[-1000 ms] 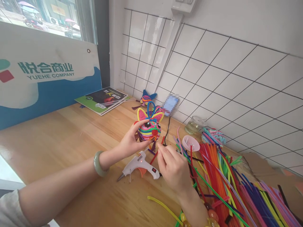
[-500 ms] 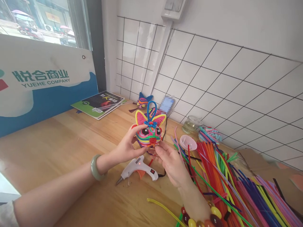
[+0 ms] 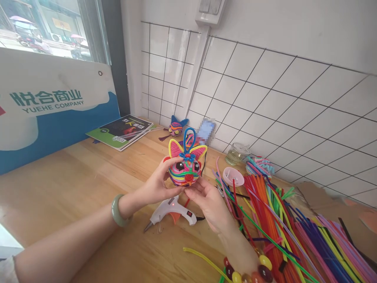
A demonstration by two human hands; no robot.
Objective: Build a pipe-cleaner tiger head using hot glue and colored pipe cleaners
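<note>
A round striped pipe-cleaner animal head [image 3: 185, 165] with pink ears, black eyes, a red nose and a blue loop on top is held above the wooden table [image 3: 76, 184]. My left hand [image 3: 156, 184] grips its left side, with a green bangle on that wrist. From below on the right, my right hand [image 3: 206, 202] touches its underside with thumb and fingers curled up to it. A white hot glue gun [image 3: 172, 210] with an orange trigger lies on the table just beneath both hands.
A big heap of coloured pipe cleaners [image 3: 282, 224] covers the right side. A small pink dish [image 3: 233, 176], a glass jar [image 3: 237, 154], a second pipe-cleaner figure [image 3: 176, 127], a booklet [image 3: 123, 130] and a sign board [image 3: 50, 106] stand around. One yellow-green stem [image 3: 203, 259] lies near.
The figure has turned so its face points toward me. My right hand rose from over the glue gun to the figure's underside. The view shifted slightly left.
</note>
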